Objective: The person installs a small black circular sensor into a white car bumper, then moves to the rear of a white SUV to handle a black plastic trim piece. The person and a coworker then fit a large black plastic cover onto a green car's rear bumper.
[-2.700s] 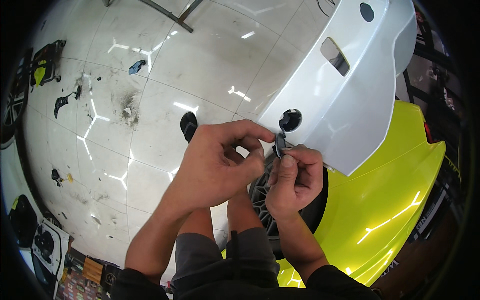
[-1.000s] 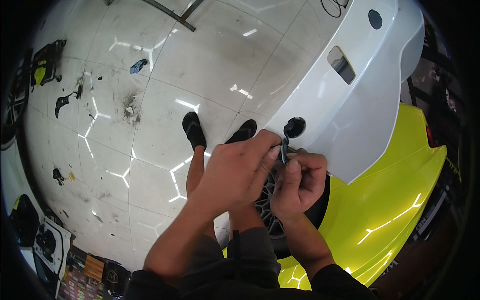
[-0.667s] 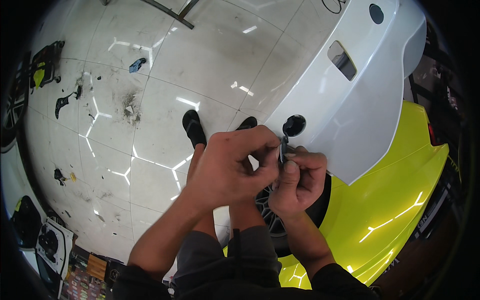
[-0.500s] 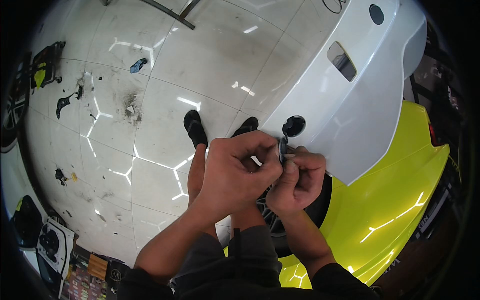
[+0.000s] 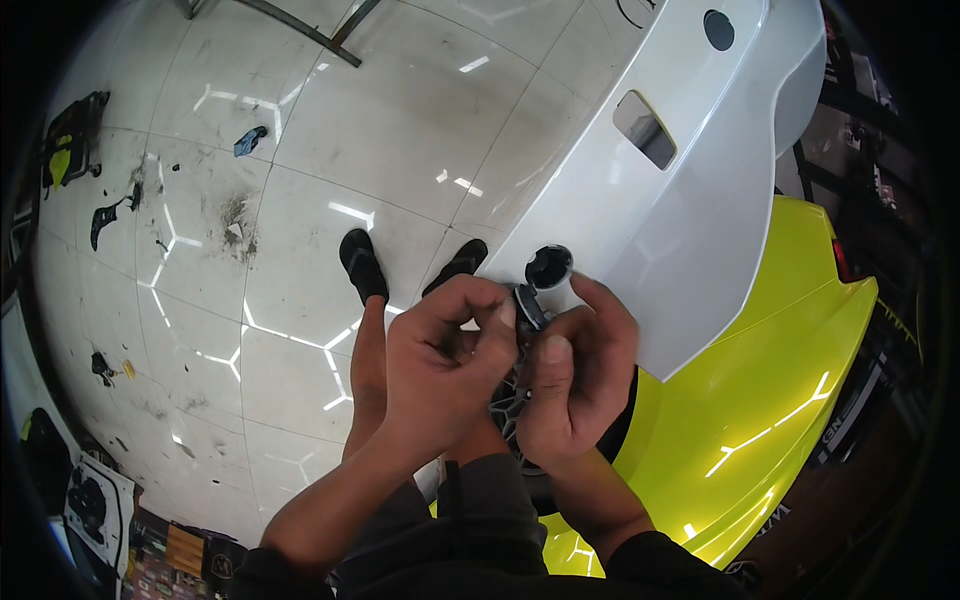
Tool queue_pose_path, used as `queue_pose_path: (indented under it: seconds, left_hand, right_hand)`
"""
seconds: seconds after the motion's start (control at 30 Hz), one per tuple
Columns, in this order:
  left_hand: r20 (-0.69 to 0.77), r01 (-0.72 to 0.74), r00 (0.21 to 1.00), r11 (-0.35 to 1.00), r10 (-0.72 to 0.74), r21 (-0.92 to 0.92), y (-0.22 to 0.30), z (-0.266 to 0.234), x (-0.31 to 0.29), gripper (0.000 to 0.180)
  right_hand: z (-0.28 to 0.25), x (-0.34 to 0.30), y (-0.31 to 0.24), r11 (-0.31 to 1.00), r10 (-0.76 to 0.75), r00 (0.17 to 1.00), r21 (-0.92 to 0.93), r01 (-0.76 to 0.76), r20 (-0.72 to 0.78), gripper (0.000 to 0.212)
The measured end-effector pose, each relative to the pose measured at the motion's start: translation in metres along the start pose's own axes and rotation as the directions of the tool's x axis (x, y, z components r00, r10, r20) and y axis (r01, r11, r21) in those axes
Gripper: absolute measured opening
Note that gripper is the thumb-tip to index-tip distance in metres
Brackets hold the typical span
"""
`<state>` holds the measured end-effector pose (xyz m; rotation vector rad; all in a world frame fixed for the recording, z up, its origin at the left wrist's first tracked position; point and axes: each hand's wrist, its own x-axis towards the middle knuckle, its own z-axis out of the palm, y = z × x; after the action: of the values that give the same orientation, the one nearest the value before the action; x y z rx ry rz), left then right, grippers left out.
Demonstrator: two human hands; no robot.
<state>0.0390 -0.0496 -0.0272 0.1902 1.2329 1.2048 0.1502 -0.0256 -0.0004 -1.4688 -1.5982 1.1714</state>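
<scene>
A small dark disc-like piece [image 5: 529, 307] with a grey rim is pinched between the thumb and fingertips of my left hand [image 5: 445, 350]. Close against its right side is my right hand [image 5: 585, 385], index finger raised and thumb bent in toward the other curled fingers. Whatever those fingers grip is too small or hidden to name. Just beyond the piece, a round hole [image 5: 549, 266] with a dark inside opens in a glossy white car bumper [image 5: 640, 230]. The piece overlaps the hole's lower edge in the view; I cannot tell whether they touch.
A bright yellow-green car body [image 5: 740, 400] stands at the right, its wheel [image 5: 535, 480] partly behind my hands. The bumper has a rectangular opening [image 5: 645, 128] and another round hole [image 5: 719, 30]. A blue cloth [image 5: 250, 141] and dark scraps [image 5: 104, 222] lie on the tiled floor. A metal stand [image 5: 300, 28] is farther off.
The view has shifted, so the surroundings sit farther left. The dark piece has turned to show more of its flat side. My right index finger has lifted away from the piece.
</scene>
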Motion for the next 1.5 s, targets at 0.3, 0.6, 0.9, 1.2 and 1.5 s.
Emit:
queue_pose_path:
  seconds: [0.3, 0.6, 0.9, 1.2, 1.5]
  left_hand:
    - [0.147, -0.145, 0.982, 0.974, 0.12, 0.174, -0.002, -0.013, 0.012, 0.012]
    - [0.1, -0.181, 0.982, 0.94, 0.158, 0.29, -0.003, -0.004, 0.015, 0.013]
    - [0.145, -0.339, 0.938, 0.919, 0.315, 0.199, -0.02, -0.008, 0.02, 0.005]
    - [-0.059, -0.197, 0.979, 0.98, 0.196, -0.018, -0.04, 0.012, 0.009, 0.009]
    - [-0.185, 0.056, 0.97, 0.883, -0.159, -0.466, -0.032, 0.029, -0.004, 0.016]
  right_hand:
    - [0.007, 0.006, 0.002, 0.974, 0.128, 0.991, -0.183, -0.135, -0.048, 0.014]
    - [0.021, 0.008, 0.007, 0.987, 0.12, 0.986, -0.089, -0.13, -0.114, 0.013]
    - [0.028, 0.014, -0.008, 0.96, 0.238, 0.956, -0.105, -0.258, -0.173, 0.016]
    - [0.024, 0.011, 0.009, 0.963, 0.144, 0.966, -0.193, -0.187, -0.217, 0.021]
    - [0.024, 0.015, -0.004, 0.938, 0.29, 0.938, -0.136, -0.317, -0.187, 0.025]
